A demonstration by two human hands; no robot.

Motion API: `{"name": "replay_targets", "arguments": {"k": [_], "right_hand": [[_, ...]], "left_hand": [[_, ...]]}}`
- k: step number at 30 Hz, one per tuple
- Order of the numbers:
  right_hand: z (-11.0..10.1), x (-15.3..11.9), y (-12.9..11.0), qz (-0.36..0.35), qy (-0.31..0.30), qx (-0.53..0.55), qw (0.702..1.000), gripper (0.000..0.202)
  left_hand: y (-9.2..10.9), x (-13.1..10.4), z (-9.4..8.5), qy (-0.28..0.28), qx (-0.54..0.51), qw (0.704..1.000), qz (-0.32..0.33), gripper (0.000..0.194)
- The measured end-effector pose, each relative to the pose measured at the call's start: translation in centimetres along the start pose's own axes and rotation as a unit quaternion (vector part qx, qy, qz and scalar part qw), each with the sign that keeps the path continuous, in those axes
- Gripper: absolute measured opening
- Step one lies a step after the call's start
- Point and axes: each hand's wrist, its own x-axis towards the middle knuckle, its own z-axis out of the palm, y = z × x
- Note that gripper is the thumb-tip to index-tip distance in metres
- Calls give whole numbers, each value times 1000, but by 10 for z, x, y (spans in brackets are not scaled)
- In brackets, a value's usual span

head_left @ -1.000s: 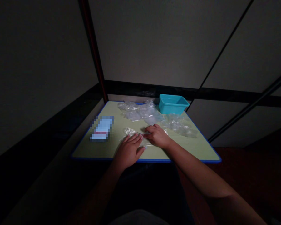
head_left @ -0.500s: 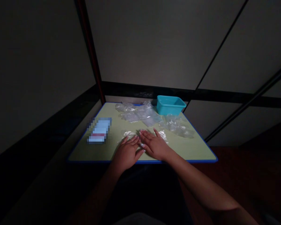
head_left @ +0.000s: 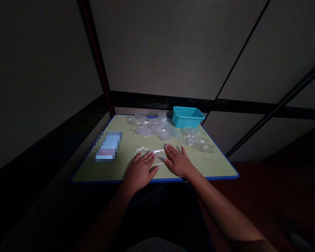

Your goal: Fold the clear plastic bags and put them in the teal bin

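Observation:
A clear plastic bag (head_left: 159, 153) lies flat near the front of the pale yellow table (head_left: 99, 172). My left hand (head_left: 141, 170) rests palm down on the left part of the bag, its fingers stretched out. On the bag's right part lies my right hand (head_left: 179, 161), also palm down with the thumb apart from the fingers. Part of the bag shows between both hands; the rest is hidden under them. Neither hand grips anything.
Crumpled clear bags (head_left: 157, 127) lie across the back of the table, and more plastic (head_left: 195, 140) lies at the right. A turquoise basket (head_left: 187, 120) stands at the back right. A blurred-out flat object (head_left: 109, 146) is at the left.
My hands have moved apart across the bag, the right one to the right and the left one slightly left. More of the bag shows between them. The view has shifted a little.

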Motion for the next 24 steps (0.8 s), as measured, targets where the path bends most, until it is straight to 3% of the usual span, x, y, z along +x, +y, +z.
{"name": "replay_targets", "arguments": {"k": [16,19,24], "right_hand": [[-1,-3,11,168,-14,-10,986,67],[-5,-11,-3,128,4,-2,992,66],[-9,-23,-30,35,-24,60,997,61]], "left_hand": [[-1,0,1,-1,6,1000,3,46],[-1,0,1,2,4,1000,7,46],[-3,0,3,13,-4,1000,12,41]]}}
